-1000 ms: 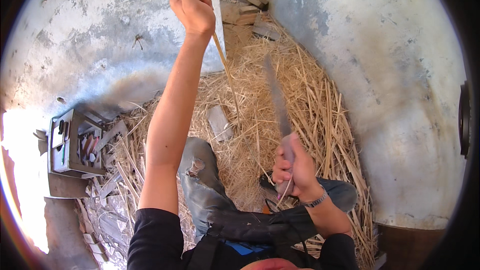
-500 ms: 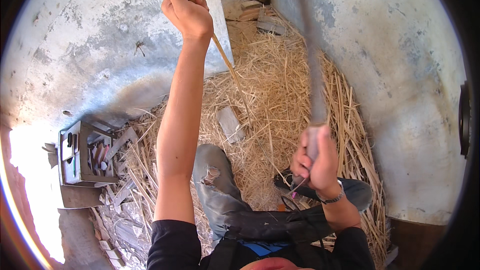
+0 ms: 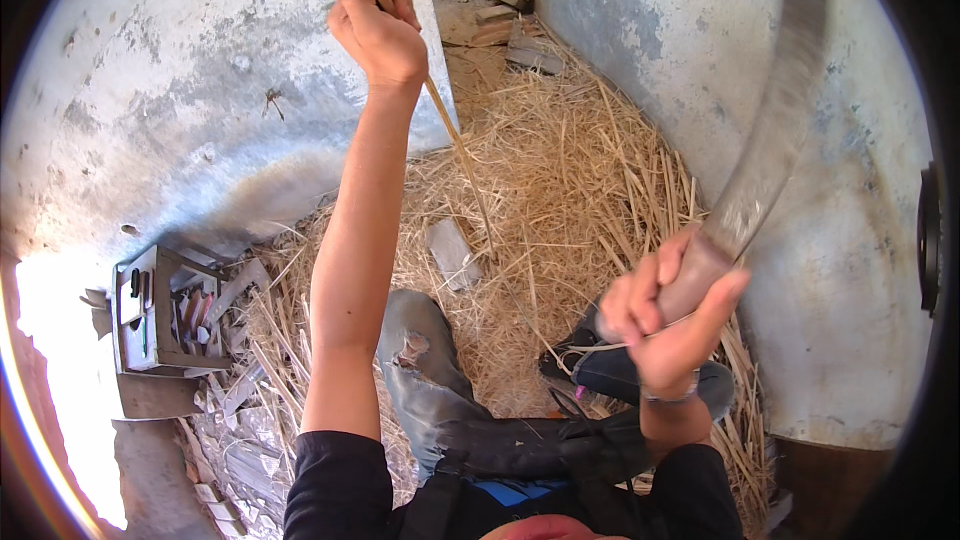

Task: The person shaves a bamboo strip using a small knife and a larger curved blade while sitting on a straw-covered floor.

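Raised at the upper left, my left hand (image 3: 382,35) is closed around the top of a thin bamboo strip (image 3: 457,143). The strip slants down toward the shavings in front of my legs, narrowing as it goes; its lower end is hard to make out near my foot. My right hand (image 3: 668,325) grips the handle of a machete (image 3: 765,155) on the right. The long, slightly curved blade points up toward the top right, blurred by motion and well apart from the strip. A thin pale strand (image 3: 592,347) shows beside the handle, by my right hand.
Bamboo shavings (image 3: 570,190) cover the floor, with a grey block (image 3: 453,254) lying on them. Longer bamboo strips (image 3: 735,380) lie along the right wall (image 3: 830,340). A small wooden stand (image 3: 165,310) is at the left. Bricks (image 3: 497,15) are piled in the far corner.
The machete has swung right and tilted outward, and my right hand has turned and moved right with it. My left hand stays nearly in place, still holding the bamboo strip.
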